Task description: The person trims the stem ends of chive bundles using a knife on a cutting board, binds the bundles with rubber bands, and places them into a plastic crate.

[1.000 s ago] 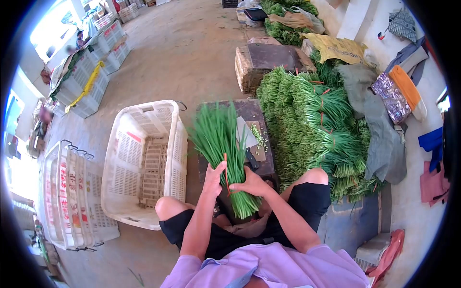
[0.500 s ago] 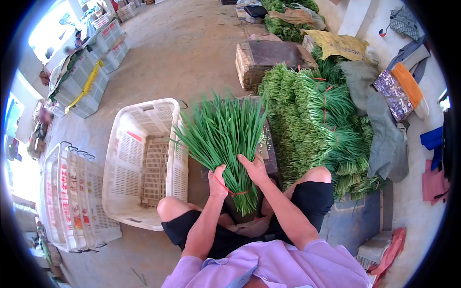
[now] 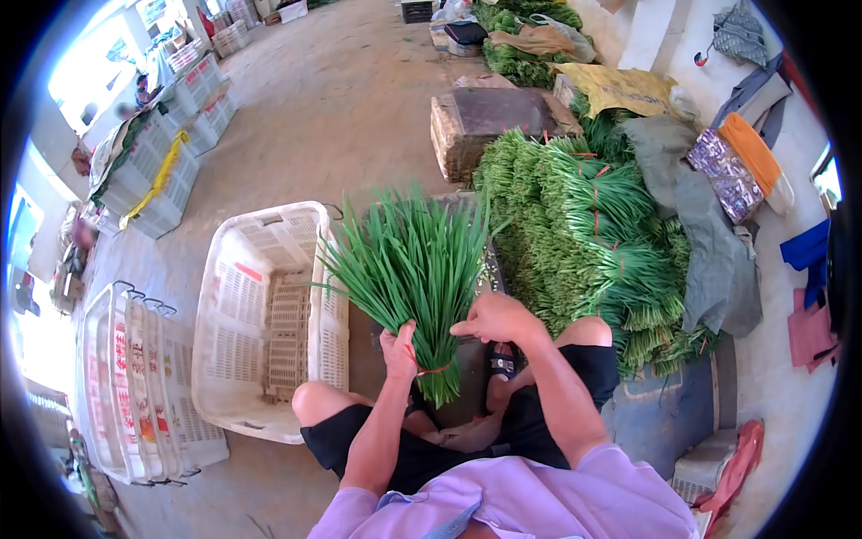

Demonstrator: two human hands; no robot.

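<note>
Over the person's lap, the left hand point(image 3: 400, 350) is closed on the side of a big green bunch point(image 3: 409, 269), low down by the stems. A red band point(image 3: 435, 370) goes around the stems, near that hand. The right hand point(image 3: 489, 318) is by the other side, with its fingers bent in. You cannot tell how far it is shut or if it pinches a leaf. The long leaves fan out, between a white basket point(image 3: 235, 301) and a green pile point(image 3: 548, 225).
</note>
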